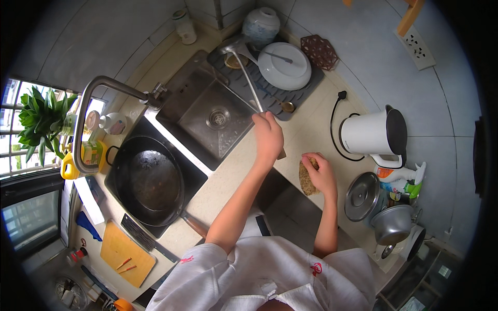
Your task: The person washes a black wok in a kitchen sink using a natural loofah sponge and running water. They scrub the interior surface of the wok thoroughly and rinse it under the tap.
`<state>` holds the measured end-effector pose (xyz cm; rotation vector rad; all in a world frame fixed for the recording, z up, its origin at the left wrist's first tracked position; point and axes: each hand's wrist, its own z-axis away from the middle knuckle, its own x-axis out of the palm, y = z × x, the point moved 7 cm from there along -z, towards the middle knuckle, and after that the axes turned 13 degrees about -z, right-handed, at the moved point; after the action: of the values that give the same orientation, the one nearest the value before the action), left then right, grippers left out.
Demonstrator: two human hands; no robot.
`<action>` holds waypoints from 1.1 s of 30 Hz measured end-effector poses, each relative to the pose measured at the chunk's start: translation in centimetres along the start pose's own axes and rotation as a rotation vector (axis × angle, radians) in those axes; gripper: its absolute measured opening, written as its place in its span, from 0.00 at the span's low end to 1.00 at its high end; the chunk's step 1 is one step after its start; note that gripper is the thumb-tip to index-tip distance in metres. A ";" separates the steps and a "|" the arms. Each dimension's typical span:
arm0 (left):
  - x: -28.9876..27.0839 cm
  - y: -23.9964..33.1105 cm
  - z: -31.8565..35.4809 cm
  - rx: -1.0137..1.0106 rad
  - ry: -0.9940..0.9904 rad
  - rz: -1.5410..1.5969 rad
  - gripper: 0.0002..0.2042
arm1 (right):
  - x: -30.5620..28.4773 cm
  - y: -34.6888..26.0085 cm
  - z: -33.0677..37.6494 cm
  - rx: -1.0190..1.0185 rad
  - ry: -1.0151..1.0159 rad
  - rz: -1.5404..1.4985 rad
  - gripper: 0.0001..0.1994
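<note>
Just right of the sink (pixel 197 129), your left hand (pixel 268 139) grips a ladle (pixel 249 83); farther right, your right hand (pixel 322 175) grasps a brown scrubber (pixel 307 182).

I can make out no readable words or numbers. The yellow jug (pixel 93 154) and the orange-and-white bottle (pixel 386 173) carry labels too small for me to read; the white bottle (pixel 114 124) seems to bear faint, blurred print; red marks (pixel 316 269) stand on my shirt (pixel 233 272).
</note>
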<state>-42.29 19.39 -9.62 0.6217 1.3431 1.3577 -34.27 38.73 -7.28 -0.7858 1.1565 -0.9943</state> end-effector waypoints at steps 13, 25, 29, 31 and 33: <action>5.1 -1.2 -4.9 -0.140 -0.192 0.160 0.14 | -1.4 1.8 1.4 0.013 0.053 -0.115 0.11; 10.8 -4.7 -9.3 0.061 -0.387 -0.435 0.27 | -5.3 3.6 6.0 0.136 0.238 -0.162 0.10; 9.6 -2.7 -8.2 0.205 -0.258 -0.608 0.25 | -5.9 5.6 6.2 0.175 0.239 -0.428 0.14; 8.5 -2.1 -8.1 0.203 -0.271 -0.574 0.25 | -5.4 6.3 5.7 0.111 0.246 -0.789 0.21; 6.5 -1.3 -7.4 0.184 -0.227 -0.540 0.24 | -4.5 5.3 4.3 0.012 0.190 -1.029 0.31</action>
<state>-50.48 22.29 -14.48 0.4703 1.3326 0.7141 -29.34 44.89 -9.37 -1.3411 0.8685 -1.9454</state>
